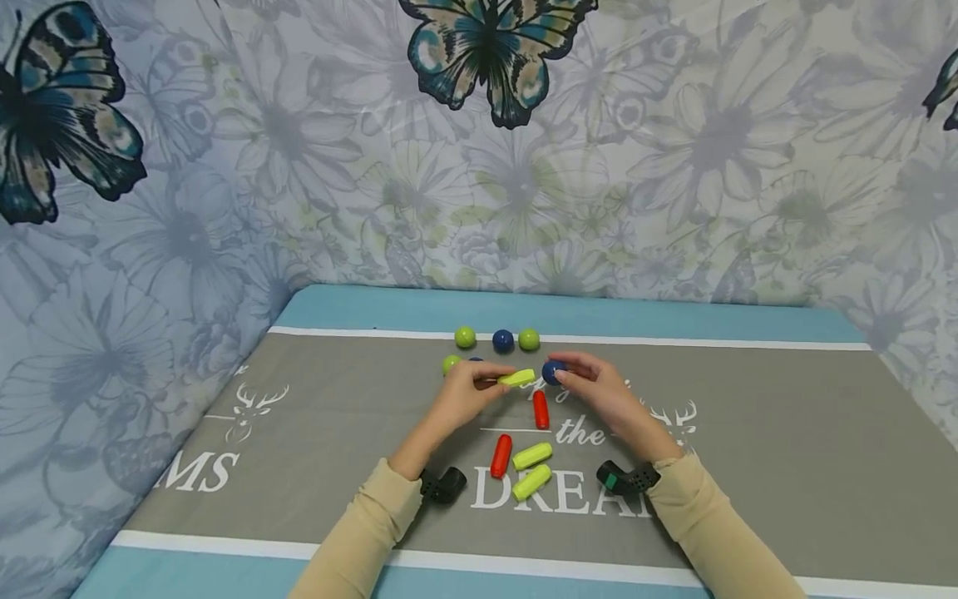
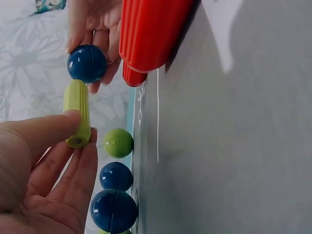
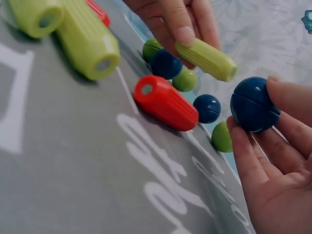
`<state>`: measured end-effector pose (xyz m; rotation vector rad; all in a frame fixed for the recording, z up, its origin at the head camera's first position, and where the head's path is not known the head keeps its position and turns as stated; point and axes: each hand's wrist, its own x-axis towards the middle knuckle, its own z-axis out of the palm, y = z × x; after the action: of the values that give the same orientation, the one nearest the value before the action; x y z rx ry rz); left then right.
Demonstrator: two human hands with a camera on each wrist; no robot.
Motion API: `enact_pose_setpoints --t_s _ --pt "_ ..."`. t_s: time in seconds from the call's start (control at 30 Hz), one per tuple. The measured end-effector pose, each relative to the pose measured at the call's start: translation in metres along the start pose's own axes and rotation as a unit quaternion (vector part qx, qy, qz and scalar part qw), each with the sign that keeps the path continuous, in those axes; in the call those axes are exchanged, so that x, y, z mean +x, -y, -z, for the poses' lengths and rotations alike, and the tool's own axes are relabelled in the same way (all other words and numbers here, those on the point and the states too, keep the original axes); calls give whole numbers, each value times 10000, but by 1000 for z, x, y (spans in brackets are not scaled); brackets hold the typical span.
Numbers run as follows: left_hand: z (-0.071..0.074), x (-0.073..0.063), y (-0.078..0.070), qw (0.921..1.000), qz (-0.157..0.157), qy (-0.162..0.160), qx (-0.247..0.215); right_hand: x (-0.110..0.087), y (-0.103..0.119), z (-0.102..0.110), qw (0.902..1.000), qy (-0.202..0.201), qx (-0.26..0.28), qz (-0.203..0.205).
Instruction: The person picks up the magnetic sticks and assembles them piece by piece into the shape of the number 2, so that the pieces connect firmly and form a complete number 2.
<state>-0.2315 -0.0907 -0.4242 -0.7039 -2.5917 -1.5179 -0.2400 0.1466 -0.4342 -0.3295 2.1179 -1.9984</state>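
Between thumb and fingers, my left hand [image 1: 466,393] pinches a yellow-green ribbed rod [image 1: 518,378] above the table. My right hand [image 1: 609,395] holds a glossy blue ball [image 1: 552,372] by thumb and fingertips. The rod's end points at the ball; the right wrist view shows a small gap between rod [image 3: 209,59] and ball [image 3: 254,104]. Below the hands lies a red rod [image 1: 541,410], and nearer the front are another red rod [image 1: 501,456] and two yellow-green rods [image 1: 532,455]. Their visible ends have a round grey spot.
Behind the hands stand a green ball [image 1: 465,337], a blue ball [image 1: 503,341] and another green ball [image 1: 529,339]. One more green ball [image 1: 451,363] and a blue one sit partly behind the left hand. A grey printed cloth [image 1: 786,466] covers the table, with patterned fabric [image 1: 674,208] behind.
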Motion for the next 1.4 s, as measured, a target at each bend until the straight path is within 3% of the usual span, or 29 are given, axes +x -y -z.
enact_pose_setpoints --t_s 0.33,0.6,0.67,0.83,0.9,1.03,1.13,1.2,1.27,1.33,1.4 --pt "-1 4 -2 9995 -204 -20 -239 -3 1 -4 9997 184 91 -146" --pt "-3 7 -9 9988 -118 176 -441 -5 7 -11 9985 211 -493 -115" --pt "2 8 -8 9993 -161 73 -335 -4 7 -12 9988 121 -465 -120" --pt "26 8 0 9971 -220 -631 360 0 3 -8 9998 -115 102 -131" --pt "35 9 6 9944 -195 -688 781 1 1 -6 9995 -139 246 -149" --pt "41 12 14 9790 -85 -52 2035 1 -2 -4 9988 -83 433 -226" --pt "40 15 14 9545 -20 514 2939 0 -2 -5 9983 -60 503 -272" --pt "39 16 13 9422 -11 659 3284 1 -3 -5 9980 -62 566 -288" --pt "37 18 13 9356 -77 638 3472 1 -5 -5 9977 -68 618 -287" --pt "35 19 13 9402 -192 481 3367 1 -6 -4 9973 -83 670 -284" --pt "33 19 13 9541 -262 260 2971 1 -7 -3 9970 -98 706 -285"
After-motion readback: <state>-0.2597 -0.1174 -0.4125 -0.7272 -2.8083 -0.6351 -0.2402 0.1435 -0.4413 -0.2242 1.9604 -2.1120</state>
